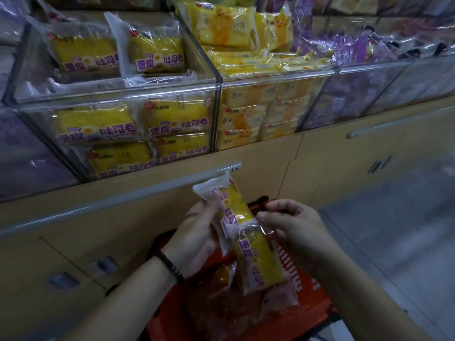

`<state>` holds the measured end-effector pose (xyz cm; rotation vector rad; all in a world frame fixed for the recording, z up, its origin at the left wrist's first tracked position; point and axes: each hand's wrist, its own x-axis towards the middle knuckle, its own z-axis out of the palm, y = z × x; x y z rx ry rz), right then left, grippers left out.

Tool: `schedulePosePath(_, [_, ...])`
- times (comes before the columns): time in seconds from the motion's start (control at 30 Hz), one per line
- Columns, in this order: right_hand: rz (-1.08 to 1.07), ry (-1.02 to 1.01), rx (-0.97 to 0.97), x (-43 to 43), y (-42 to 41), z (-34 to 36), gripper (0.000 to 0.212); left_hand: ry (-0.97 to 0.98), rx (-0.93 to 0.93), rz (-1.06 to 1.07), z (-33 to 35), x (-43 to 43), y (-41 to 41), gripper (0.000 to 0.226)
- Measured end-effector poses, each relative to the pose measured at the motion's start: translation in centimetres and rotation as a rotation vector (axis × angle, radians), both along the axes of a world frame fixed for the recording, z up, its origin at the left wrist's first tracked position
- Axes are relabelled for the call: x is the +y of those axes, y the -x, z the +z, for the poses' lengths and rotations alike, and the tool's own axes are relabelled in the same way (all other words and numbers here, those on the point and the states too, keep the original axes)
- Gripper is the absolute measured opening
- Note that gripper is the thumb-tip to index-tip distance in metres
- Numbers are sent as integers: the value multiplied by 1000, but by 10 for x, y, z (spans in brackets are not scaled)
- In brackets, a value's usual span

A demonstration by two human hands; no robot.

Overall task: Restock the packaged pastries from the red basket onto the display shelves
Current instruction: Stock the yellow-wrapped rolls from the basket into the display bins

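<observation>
Over red basket (314,306), left hand (197,233) curled round upper pack (234,205), right hand (291,225) pinching lower pack (261,263) edge.

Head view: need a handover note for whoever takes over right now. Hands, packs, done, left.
Left hand grips one yellow pack, held above the red basket.
Right hand pinches the top seal of a second yellow pack, which hangs over the basket.
More packs lie in the basket.
Done: the clear bin with matching yellow packs is partly filled.
Left: put both held packs in that bin, then shelve the rest.
</observation>
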<state>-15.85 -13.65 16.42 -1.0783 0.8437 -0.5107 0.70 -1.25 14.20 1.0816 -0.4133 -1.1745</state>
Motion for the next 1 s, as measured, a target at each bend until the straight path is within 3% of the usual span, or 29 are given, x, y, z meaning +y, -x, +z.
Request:
schedulePosePath(0.07, [-49, 9, 28, 8, -9, -3, 30, 10, -51, -44, -9, 1, 10, 82])
schedulePosePath(0.17, [-77, -25, 32, 16, -17, -4, 28, -8, -183, -136, -15, 2, 18, 91])
schedulePosePath(0.33, [-131, 23, -51, 10, -19, -10, 25, -30, -291, -91, -11, 1, 20, 69])
schedulePosePath(0.4, [-78, 115, -50, 3, -17, -8, 39, -41, -316, -33, -13, 0, 18, 72])
schedulePosePath(0.47, [63, 274, 43, -3, -11, -4, 52, -53, -343, 51, -16, 0, 12, 74])
schedulePosePath(0.6, [433, 567, 306, -1, 3, 0, 41, 5, -329, 164, -8, 0, 7, 68])
schedulePosePath(0.77, [373, 514, 197, 11, 1, 7, 61, 81, -315, 180, 6, 8, 9, 66])
schedulePosePath(0.9, [341, 580, 105, 20, 10, 35, 44, 219, -378, 123, 32, 27, 1, 60])
schedulePosePath(1.0, [322, 655, 69, 31, 19, 67, 42, 244, -593, 101, 66, 47, -13, 42])
